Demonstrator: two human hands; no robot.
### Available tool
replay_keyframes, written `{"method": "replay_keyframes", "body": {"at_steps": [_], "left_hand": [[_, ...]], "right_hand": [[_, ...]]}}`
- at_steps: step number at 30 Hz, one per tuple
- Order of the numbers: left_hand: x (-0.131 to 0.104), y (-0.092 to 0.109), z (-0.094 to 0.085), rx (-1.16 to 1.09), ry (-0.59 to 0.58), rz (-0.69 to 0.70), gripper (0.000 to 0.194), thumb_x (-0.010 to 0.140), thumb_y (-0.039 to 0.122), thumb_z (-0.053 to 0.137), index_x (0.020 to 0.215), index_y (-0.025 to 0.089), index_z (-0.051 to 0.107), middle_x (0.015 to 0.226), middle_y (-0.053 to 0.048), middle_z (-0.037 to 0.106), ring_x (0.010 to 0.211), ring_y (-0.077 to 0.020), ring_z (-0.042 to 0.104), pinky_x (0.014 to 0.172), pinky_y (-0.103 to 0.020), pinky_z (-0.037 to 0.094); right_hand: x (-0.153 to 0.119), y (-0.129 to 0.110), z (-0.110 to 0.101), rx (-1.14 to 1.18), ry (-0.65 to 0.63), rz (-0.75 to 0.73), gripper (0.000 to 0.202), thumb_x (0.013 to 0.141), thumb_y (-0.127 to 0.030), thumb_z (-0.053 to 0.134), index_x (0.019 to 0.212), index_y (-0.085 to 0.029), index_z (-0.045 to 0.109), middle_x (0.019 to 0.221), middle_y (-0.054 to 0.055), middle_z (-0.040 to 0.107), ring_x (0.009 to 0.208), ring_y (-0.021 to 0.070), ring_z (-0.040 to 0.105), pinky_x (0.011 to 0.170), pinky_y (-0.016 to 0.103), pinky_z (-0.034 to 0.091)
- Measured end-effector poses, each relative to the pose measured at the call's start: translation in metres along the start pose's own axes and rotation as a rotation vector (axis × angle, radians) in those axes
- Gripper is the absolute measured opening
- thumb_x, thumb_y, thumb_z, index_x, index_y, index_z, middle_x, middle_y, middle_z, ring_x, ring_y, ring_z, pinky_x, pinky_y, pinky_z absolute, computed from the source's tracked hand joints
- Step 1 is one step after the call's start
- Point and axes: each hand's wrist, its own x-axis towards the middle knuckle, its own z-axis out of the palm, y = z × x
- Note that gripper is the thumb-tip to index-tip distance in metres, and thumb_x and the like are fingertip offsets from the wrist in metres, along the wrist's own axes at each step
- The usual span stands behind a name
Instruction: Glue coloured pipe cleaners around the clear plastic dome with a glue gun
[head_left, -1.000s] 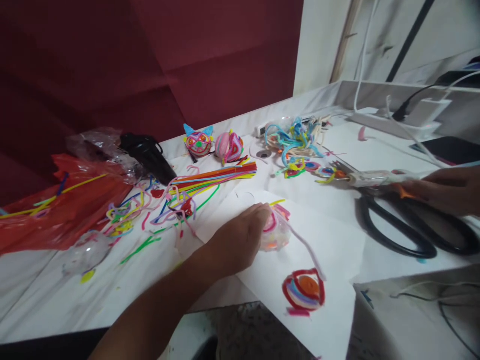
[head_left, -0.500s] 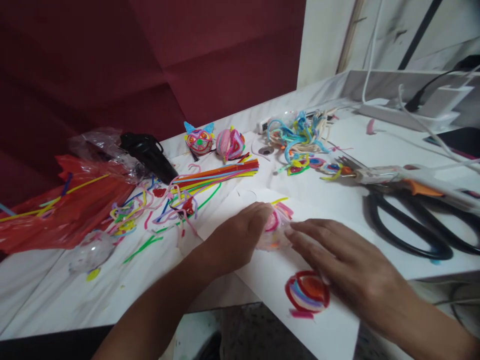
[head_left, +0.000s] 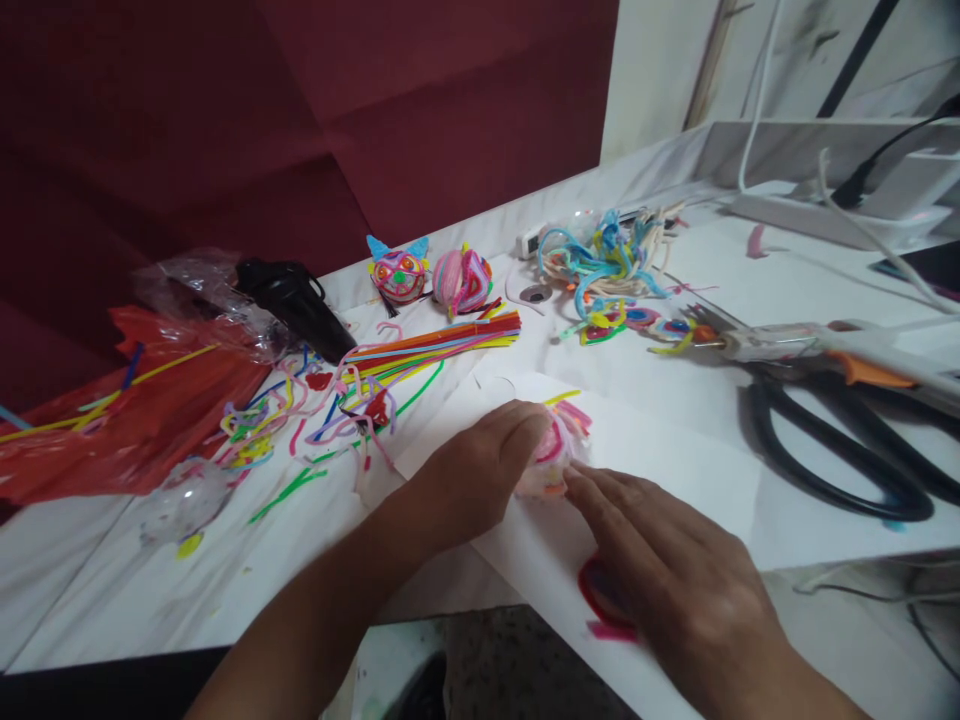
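Note:
A clear ball with pink and orange strips rests on a white paper sheet. Around its left side curls my left hand, holding it. My right hand touches the ball's lower right with its fingertips, the fingers stretched out. Beneath the right hand, a red-rimmed round piece is partly hidden on the paper. Just behind the ball lies a yellow strip.
Large black-handled scissors and a glue gun lie to the right. Two decorated balls, bundled colored strips and tangled cords are behind. A red plastic bag lies left.
My right hand has shifted slightly left and down, covering more of the red-rimmed piece. My left hand stays at the ball. The view has shifted a little.

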Motion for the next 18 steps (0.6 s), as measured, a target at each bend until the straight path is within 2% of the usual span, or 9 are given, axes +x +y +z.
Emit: {"method": "replay_keyframes", "body": {"at_steps": [7,13,18], "left_hand": [[0.000,-0.002,-0.005,-0.047,-0.033,-0.001,0.030,0.097,0.015,0.036,0.124,0.014,0.046,0.127,-0.015,0.058,0.127,-0.0208,0.051,0.108,-0.041,0.046],[-0.001,-0.008,-0.018,-0.085,-0.155,-0.006,0.035,0.095,0.015,0.045,0.130,0.012,0.045,0.135,-0.015,0.054,0.131,-0.0201,0.048,0.110,-0.038,0.043],[0.001,-0.013,-0.018,-0.188,-0.107,0.000,0.028,0.095,0.015,0.045,0.121,0.017,0.055,0.130,-0.010,0.060,0.124,-0.0169,0.054,0.107,-0.034,0.046]], "right_hand": [[0.001,-0.011,0.003,-0.054,-0.012,0.009,0.049,0.087,0.002,0.044,0.136,0.001,0.042,0.114,0.023,0.065,0.105,0.0322,0.063,0.079,0.047,0.060],[0.006,-0.016,0.004,-0.054,-0.008,0.033,0.047,0.088,0.001,0.045,0.135,0.001,0.043,0.110,0.021,0.067,0.100,0.0308,0.065,0.076,0.046,0.061],[0.003,-0.014,0.004,0.009,-0.022,0.062,0.043,0.089,0.001,0.041,0.132,-0.001,0.046,0.113,0.021,0.066,0.104,0.0281,0.064,0.080,0.044,0.061]]}}
